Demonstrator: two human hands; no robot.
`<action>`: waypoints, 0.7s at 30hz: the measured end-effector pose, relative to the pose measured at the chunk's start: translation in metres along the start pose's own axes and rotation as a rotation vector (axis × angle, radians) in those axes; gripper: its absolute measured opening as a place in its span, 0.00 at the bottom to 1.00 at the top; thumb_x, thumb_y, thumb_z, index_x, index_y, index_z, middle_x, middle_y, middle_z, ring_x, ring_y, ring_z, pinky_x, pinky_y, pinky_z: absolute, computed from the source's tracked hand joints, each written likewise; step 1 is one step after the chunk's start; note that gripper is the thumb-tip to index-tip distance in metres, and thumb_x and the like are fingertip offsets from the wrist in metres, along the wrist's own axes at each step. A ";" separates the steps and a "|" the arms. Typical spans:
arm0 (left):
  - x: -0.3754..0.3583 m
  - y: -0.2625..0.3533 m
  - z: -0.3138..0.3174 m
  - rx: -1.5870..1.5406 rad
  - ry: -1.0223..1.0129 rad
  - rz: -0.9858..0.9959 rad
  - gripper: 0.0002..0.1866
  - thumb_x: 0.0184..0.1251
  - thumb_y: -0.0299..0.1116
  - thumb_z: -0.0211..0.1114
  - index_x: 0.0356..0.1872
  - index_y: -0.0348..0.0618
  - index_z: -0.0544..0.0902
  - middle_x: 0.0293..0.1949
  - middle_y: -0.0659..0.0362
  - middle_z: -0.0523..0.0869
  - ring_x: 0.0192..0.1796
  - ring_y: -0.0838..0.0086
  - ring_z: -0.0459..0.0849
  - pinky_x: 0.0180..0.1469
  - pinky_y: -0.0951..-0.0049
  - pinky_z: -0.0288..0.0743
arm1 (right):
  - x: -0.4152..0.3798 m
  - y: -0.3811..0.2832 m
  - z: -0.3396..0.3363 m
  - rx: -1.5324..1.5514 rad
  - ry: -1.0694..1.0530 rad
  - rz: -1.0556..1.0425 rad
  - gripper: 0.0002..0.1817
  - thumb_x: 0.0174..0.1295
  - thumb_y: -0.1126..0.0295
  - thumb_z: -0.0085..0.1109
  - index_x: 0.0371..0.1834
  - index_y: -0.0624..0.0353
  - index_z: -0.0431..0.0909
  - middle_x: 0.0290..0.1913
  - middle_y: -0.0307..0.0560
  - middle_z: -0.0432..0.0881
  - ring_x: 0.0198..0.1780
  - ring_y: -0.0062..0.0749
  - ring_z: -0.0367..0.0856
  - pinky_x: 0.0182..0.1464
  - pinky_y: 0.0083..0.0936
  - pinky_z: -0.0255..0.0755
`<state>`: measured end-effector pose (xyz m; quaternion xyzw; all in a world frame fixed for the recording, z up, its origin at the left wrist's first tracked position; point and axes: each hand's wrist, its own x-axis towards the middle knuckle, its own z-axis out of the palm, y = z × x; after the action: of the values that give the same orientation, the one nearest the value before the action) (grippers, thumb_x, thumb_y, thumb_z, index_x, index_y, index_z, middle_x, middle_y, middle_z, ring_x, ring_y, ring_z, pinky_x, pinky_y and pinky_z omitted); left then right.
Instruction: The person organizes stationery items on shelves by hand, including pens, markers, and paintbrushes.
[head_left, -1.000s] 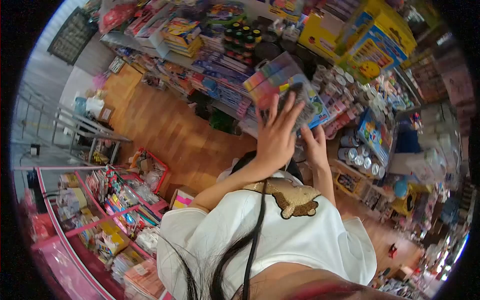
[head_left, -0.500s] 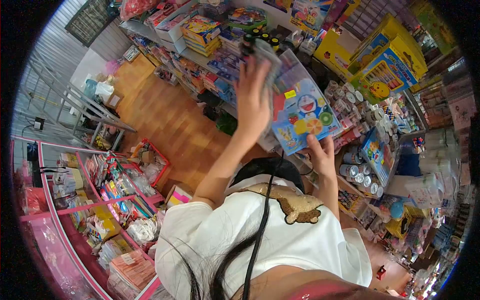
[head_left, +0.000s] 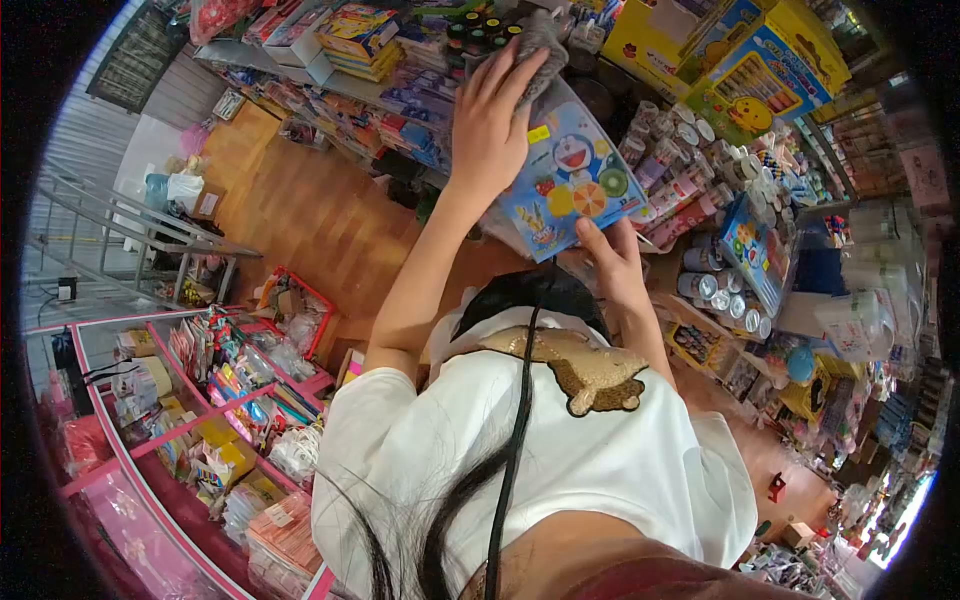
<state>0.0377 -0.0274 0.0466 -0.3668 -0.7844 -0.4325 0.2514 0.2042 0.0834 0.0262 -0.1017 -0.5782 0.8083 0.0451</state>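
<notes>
My left hand (head_left: pixel 490 130) grips a grey cloth (head_left: pixel 541 62) with its fingers, at the far left corner of a blue flat case (head_left: pixel 560 195). The case has a cartoon face, fruit pictures and a yellow sticker on its cover. My right hand (head_left: pixel 612 258) holds the near right edge of this case, thumb on top and fingers partly hidden beneath. The case is tilted in front of my body. A similar blue case (head_left: pixel 752 255) lies to the right, beside several white-lidded jars (head_left: pixel 722 298).
Shelves with boxed goods (head_left: pixel 357 32) run along the far left. Yellow boxes (head_left: pixel 770 75) stand at the far right. A pink-edged display case (head_left: pixel 140 450) is at the near left, a metal railing (head_left: pixel 130 230) behind it. Wooden floor (head_left: pixel 320 215) shows between them.
My left hand has moved with the cloth farther out, to the far end of the case. The case and my right hand appear slightly farther left and up in view, as the whole view has shifted.
</notes>
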 end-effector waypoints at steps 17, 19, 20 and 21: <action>-0.033 0.045 -0.023 0.068 -0.214 0.382 0.24 0.55 0.35 0.56 0.56 0.60 0.76 0.59 0.61 0.72 0.63 0.63 0.66 0.66 0.56 0.47 | 0.003 -0.001 0.007 -0.006 0.026 -0.083 0.17 0.63 0.71 0.52 0.54 0.62 0.65 0.44 0.40 0.75 0.46 0.21 0.72 0.46 0.19 0.69; -0.028 0.042 -0.016 0.029 -0.244 0.288 0.25 0.55 0.31 0.57 0.57 0.63 0.75 0.65 0.66 0.67 0.69 0.64 0.59 0.68 0.50 0.41 | -0.001 -0.002 0.004 -0.132 -0.039 0.023 0.16 0.63 0.69 0.52 0.51 0.62 0.66 0.41 0.39 0.74 0.43 0.21 0.74 0.44 0.21 0.72; -0.021 0.040 -0.013 0.031 -0.206 0.254 0.25 0.55 0.30 0.57 0.57 0.63 0.75 0.64 0.66 0.67 0.68 0.64 0.60 0.67 0.49 0.43 | -0.003 -0.002 0.009 -0.131 -0.052 0.040 0.15 0.63 0.69 0.53 0.51 0.62 0.66 0.40 0.38 0.74 0.42 0.21 0.74 0.43 0.21 0.73; -0.014 0.036 -0.009 0.035 -0.164 0.221 0.25 0.56 0.30 0.56 0.57 0.62 0.75 0.64 0.66 0.68 0.68 0.64 0.60 0.67 0.48 0.44 | -0.004 -0.002 0.012 -0.132 -0.067 0.054 0.15 0.63 0.68 0.53 0.50 0.62 0.66 0.39 0.38 0.74 0.41 0.21 0.75 0.42 0.22 0.74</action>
<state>0.0755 -0.0268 0.0591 -0.4807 -0.7645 -0.3569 0.2389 0.2056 0.0722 0.0325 -0.0929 -0.6285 0.7723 -0.0028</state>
